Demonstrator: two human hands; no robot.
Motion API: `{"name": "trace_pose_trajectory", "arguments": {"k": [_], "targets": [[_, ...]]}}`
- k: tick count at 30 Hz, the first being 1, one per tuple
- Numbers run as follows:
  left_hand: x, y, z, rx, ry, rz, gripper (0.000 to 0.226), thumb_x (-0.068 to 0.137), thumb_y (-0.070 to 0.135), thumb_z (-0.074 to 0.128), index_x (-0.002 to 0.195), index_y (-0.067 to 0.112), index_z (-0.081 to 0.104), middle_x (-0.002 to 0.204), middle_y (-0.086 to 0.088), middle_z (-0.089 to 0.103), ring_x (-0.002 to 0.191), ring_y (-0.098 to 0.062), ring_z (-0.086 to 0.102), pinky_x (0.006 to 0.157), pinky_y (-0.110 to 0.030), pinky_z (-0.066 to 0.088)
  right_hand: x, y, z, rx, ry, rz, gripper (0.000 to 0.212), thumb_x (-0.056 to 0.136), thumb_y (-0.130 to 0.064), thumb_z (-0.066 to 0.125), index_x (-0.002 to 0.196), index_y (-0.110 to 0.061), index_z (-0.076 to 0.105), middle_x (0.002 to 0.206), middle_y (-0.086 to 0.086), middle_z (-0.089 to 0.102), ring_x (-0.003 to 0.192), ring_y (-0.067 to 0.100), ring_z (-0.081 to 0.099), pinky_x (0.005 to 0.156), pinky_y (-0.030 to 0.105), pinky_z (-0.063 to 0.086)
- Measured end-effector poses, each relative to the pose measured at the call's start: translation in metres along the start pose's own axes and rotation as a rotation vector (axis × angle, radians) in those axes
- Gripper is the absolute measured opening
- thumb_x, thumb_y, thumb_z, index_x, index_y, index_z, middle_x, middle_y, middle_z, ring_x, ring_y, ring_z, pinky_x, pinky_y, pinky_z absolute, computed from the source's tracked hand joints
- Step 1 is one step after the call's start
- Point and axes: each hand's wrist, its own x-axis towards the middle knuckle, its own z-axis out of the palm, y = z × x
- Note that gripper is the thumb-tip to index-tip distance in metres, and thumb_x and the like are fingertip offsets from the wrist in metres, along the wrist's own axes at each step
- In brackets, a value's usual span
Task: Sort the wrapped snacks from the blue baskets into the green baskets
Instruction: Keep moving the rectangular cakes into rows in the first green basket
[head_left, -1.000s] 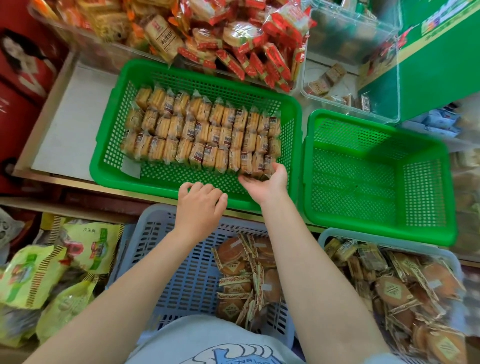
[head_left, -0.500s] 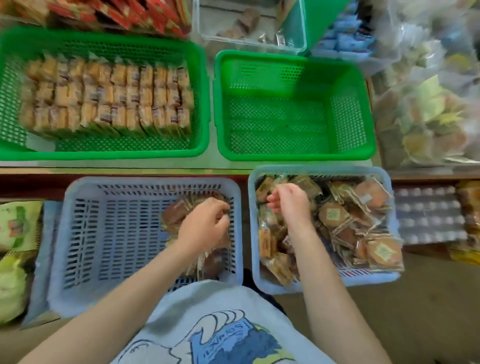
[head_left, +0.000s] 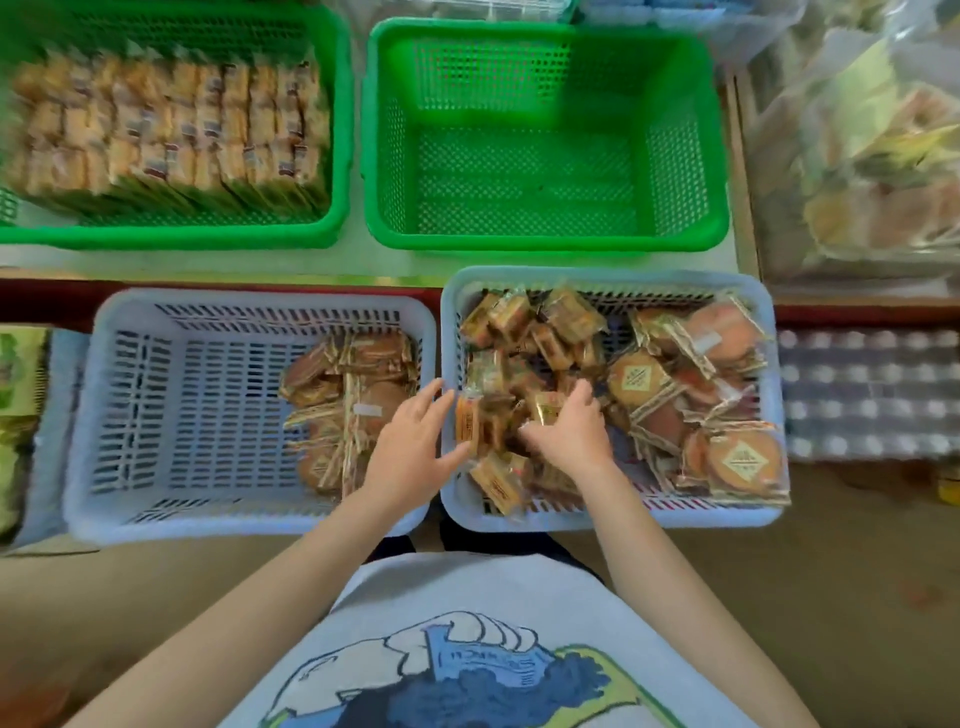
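Two hands meet over the left part of the right blue basket (head_left: 613, 512). The left hand (head_left: 415, 447) lies across the rims where the two blue baskets touch; its fingers are straight and spread, and the fingertips press against the side of a small bunch of square snacks (head_left: 480, 421). The right hand (head_left: 569, 431) is on the other side of the same bunch, with fingers curled around the packs, so the bunch sits between both hands. More square snacks lie beyond the hands and under them. To the right of the right hand is a pile of round cakes (head_left: 706, 395) in clear wrappers with yellow edges. To the left of the left hand, the left blue basket (head_left: 171, 410) holds some round cakes (head_left: 348, 405) only at its near-hand side. Beyond the hands, the right green basket (head_left: 545, 239) holds nothing. Beyond the left hand, the left green basket (head_left: 171, 234) is filled with rows of snacks; they are blurred.
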Motion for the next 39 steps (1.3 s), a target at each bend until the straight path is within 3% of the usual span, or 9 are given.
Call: {"name": "trace_pose_trajectory", "arguments": {"k": [6, 12, 15, 19, 22, 27, 31, 35, 39], "targets": [[0.014, 0.04, 0.018, -0.058, 0.222, -0.229, 0.049, 0.086, 0.049, 0.07, 0.116, 0.015, 0.05, 0.141, -0.01, 0.036, 0.133, -0.029, 0.036, 0.083, -0.038, 0.052, -0.004, -0.002, -0.032, 0.652, -0.167, 0.085, 0.019, 0.095, -0.026, 0.051, 0.112, -0.018, 0.051, 0.114, 0.012, 0.057, 0.088, 0.024, 0.058, 0.077, 0.042, 0.053], [0.015, 0.053, 0.014, -0.257, 0.364, -0.306, 0.027, 0.083, 0.029, 0.073, 0.107, 0.028, 0.061, 0.103, 0.003, 0.049, 0.103, -0.017, 0.046, 0.066, -0.03, 0.044, -0.01, 0.006, -0.051, 1.225, -0.368, 0.096, 0.035, 0.098, -0.018, 0.04, 0.123, 0.0, 0.056, 0.106, 0.022, 0.063, 0.083, 0.029, 0.065, 0.075, 0.04, 0.055], [0.006, 0.05, -0.003, -0.588, 0.352, -0.309, 0.029, 0.086, 0.019, 0.073, 0.111, 0.028, 0.061, 0.094, 0.007, 0.06, 0.088, -0.013, 0.06, 0.067, -0.026, 0.049, -0.015, 0.0, -0.052, 1.378, -0.441, 0.114, 0.04, 0.102, -0.025, 0.038, 0.128, -0.001, 0.056, 0.11, 0.021, 0.063, 0.086, 0.027, 0.063, 0.075, 0.036, 0.053], [-0.001, 0.034, -0.046, -1.113, 0.302, -0.384, 0.046, 0.086, 0.014, 0.076, 0.125, 0.024, 0.055, 0.101, -0.004, 0.062, 0.096, -0.022, 0.069, 0.081, -0.039, 0.061, -0.029, -0.023, -0.053, 1.367, -0.524, -0.017, 0.044, 0.1, -0.041, 0.051, 0.126, -0.007, 0.06, 0.1, 0.012, 0.068, 0.081, 0.02, 0.062, 0.072, 0.029, 0.052], [-0.006, 0.018, -0.084, -1.374, 0.136, -0.335, 0.047, 0.089, 0.002, 0.067, 0.133, 0.01, 0.052, 0.116, -0.019, 0.063, 0.103, -0.031, 0.07, 0.084, -0.04, 0.06, -0.043, -0.052, -0.054, 1.207, -0.607, -0.237, 0.034, 0.095, -0.025, 0.058, 0.122, -0.005, 0.061, 0.096, 0.007, 0.069, 0.078, 0.017, 0.063, 0.069, 0.025, 0.055], [-0.019, -0.003, -0.143, -1.467, 0.074, -0.231, 0.035, 0.092, -0.009, 0.053, 0.121, 0.01, 0.057, 0.104, -0.015, 0.072, 0.089, -0.024, 0.072, 0.072, -0.03, 0.06, -0.071, -0.116, -0.03, 0.806, -0.391, -0.408, 0.039, 0.091, -0.033, 0.069, 0.12, -0.009, 0.06, 0.109, 0.017, 0.071, 0.087, 0.028, 0.065, 0.079, 0.042, 0.053], [-0.021, -0.036, -0.179, -1.629, 0.124, -0.304, 0.037, 0.093, 0.006, 0.053, 0.13, 0.006, 0.055, 0.113, -0.019, 0.068, 0.099, -0.03, 0.068, 0.083, -0.041, 0.061, -0.086, -0.175, 0.011, 0.64, -0.157, -0.453, 0.045, 0.098, -0.047, 0.057, 0.136, -0.027, 0.046, 0.13, 0.005, 0.06, 0.107, 0.015, 0.062, 0.083, 0.026, 0.054], [-0.025, -0.076, -0.211, -1.51, 0.169, -0.259, 0.047, 0.089, 0.029, 0.07, 0.132, 0.021, 0.05, 0.118, -0.013, 0.067, 0.094, -0.023, 0.07, 0.081, -0.04, 0.06, -0.088, -0.238, 0.068, 0.72, -0.24, -0.395, 0.075, 0.088, -0.069, 0.054, 0.151, -0.044, 0.021, 0.152, -0.001, 0.042, 0.133, 0.022, 0.049, 0.109, 0.051, 0.044], [-0.025, -0.13, -0.238, -1.429, 0.254, -0.225, 0.05, 0.088, 0.029, 0.073, 0.129, 0.042, 0.046, 0.124, -0.005, 0.064, 0.102, -0.019, 0.07, 0.08, -0.036, 0.059, -0.096, -0.306, 0.116, 0.749, -0.31, -0.35, 0.051, 0.086, -0.07, 0.053, 0.133, -0.063, 0.033, 0.143, -0.002, 0.051, 0.127, 0.025, 0.056, 0.105, 0.054, 0.048]]}}
